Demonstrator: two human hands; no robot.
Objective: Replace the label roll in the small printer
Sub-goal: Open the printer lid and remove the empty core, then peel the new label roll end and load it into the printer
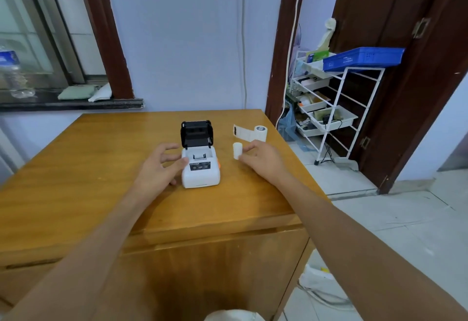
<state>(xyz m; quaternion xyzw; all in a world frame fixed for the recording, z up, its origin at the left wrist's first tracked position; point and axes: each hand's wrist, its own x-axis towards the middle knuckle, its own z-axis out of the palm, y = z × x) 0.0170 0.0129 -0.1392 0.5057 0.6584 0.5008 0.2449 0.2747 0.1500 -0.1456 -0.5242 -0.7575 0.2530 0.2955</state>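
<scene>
**Printer open, 2 rolls out on the table**

While the small white printer (200, 169) sits near the middle of the wooden table (88, 169), its black lid (196, 132) stands tipped up at the back, baring a white compartment; whether anything lies inside cannot be told. A dark panel crosses its top face and an orange spot shows on its right side.

Counted: 1 printer, 2 rolls, 2 hands. The small plain white roll (237, 150) stands upright just right of the printer. The larger label roll (260, 133) lies behind it, toward the table's far right corner, with a strip of labels unwound to its left.

The left hand (159, 166) cups the printer's left side, fingers curved against the body. The right hand (263, 157) reaches the small roll, thumb and fingertips touching it in a light pinch.
</scene>
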